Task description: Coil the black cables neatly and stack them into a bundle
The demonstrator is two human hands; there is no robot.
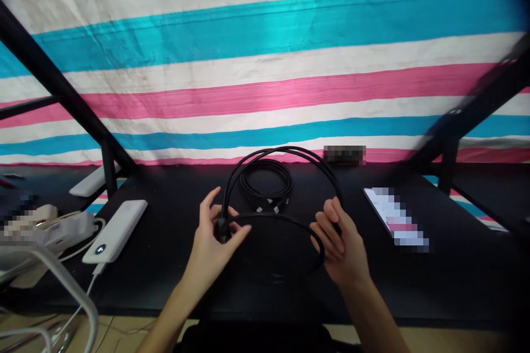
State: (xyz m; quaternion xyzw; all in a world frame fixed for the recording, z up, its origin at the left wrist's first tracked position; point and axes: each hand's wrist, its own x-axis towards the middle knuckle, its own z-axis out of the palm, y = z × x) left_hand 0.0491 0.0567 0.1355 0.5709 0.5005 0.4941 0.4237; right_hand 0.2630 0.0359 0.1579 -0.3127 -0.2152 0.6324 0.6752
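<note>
A thick black cable (285, 149) arches in loops between my two hands above the black table. My left hand (213, 237) is curled round the cable's left side, where a dark connector-like end shows between thumb and fingers. On the right, my right hand (342, 242) is closed round the loops, fingers folded inward. One strand of the cable crosses from hand to hand lower down. Behind the held loops, a second thinner black cable (265, 161) lies coiled on the table, with several light metallic plug ends at its near side.
A white power bank (118, 229) with a plugged-in white cable lies at the left, beside a white power strip (68, 231). A phone (393, 215) rests at the right. The black table (439, 287) has slanted frame bars on both sides and a striped sheet behind.
</note>
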